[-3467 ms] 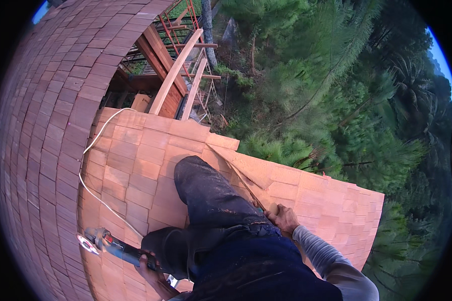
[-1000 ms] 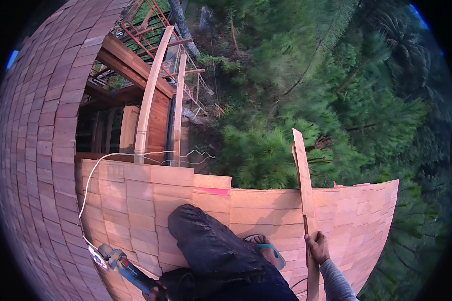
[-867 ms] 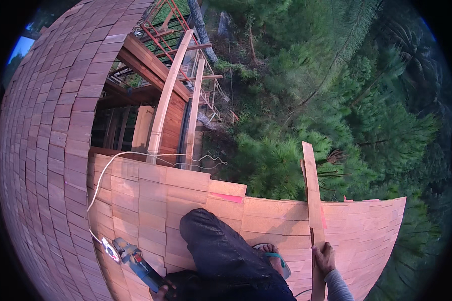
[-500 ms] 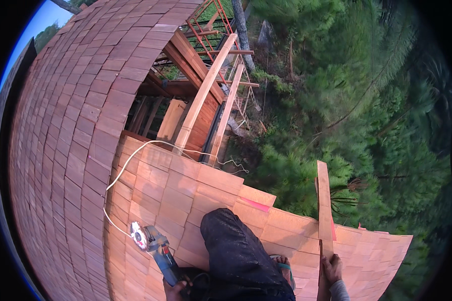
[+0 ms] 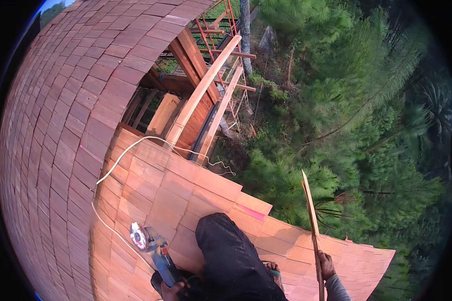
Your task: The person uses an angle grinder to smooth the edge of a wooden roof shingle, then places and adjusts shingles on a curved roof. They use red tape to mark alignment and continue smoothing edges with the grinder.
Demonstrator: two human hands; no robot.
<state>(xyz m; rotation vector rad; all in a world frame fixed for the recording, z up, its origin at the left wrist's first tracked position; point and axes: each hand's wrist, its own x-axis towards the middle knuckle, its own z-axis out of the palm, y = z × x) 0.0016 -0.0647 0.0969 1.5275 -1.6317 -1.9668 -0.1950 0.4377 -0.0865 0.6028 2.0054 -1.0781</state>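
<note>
My left hand (image 5: pixel 174 291) is wrapped around the rear body of a blue angle grinder (image 5: pixel 162 263), whose disc (image 5: pixel 138 236) points away from me above the shingles. At the right, my right hand (image 5: pixel 327 265) grips a long, thin wooden board (image 5: pixel 313 220), closed about its lower part. The board stands nearly upright in view, edge toward me, with its narrow far end against the trees. Between the two hands my dark-trousered knee (image 5: pixel 225 241) is bent over the roof, and a sandalled foot (image 5: pixel 273 271) rests on the shingles.
Wooden shingles (image 5: pixel 150 173) cover the slope under me, meeting a darker shingled slope (image 5: pixel 70 125) at left. A pale cord (image 5: pixel 116 163) crosses them. Beyond the roof's edge are beams (image 5: pixel 206 90), red scaffolding (image 5: pixel 206 37) and trees (image 5: pixel 336 100) dropping away.
The board in my right hand has turned from showing its broad face to its narrow edge, and shifted slightly left. The grinder stays in my left hand; the view has shifted a little.
</note>
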